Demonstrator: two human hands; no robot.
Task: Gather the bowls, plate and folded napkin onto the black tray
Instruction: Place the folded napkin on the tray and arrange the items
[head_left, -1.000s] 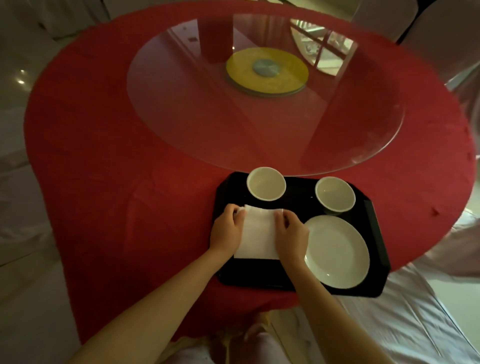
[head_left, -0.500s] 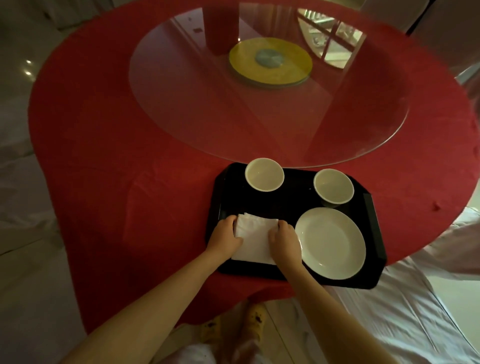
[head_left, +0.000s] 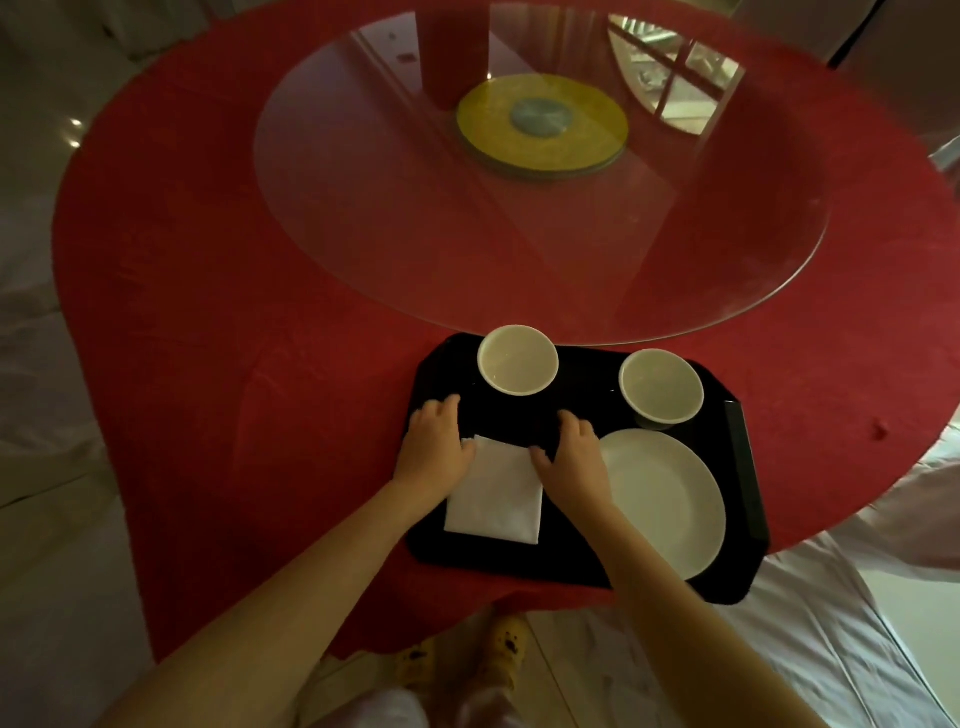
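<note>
Head view: black octagonal plastic tray (head_left: 748, 499) sits at the near edge of a round red-clothed table (head_left: 208, 312). Two white bowls (head_left: 518, 359) (head_left: 661, 384) occupy its far side, a round white plate (head_left: 670, 504) its right, a folded white napkin (head_left: 496, 493) its left. Left hand (head_left: 435, 447) and right hand (head_left: 574, 452) rest flat, fingers loosely spread, flanking the napkin's far corners, gripping nothing.

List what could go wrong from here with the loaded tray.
1. The black tray overhangs the near edge of the red-clothed table; pressing its near side might tip it.
2. The white round plate sits toward that overhanging corner, so it could slide off.
3. The two white bowls stand loose and may shift if the tray is lifted unevenly.
</note>
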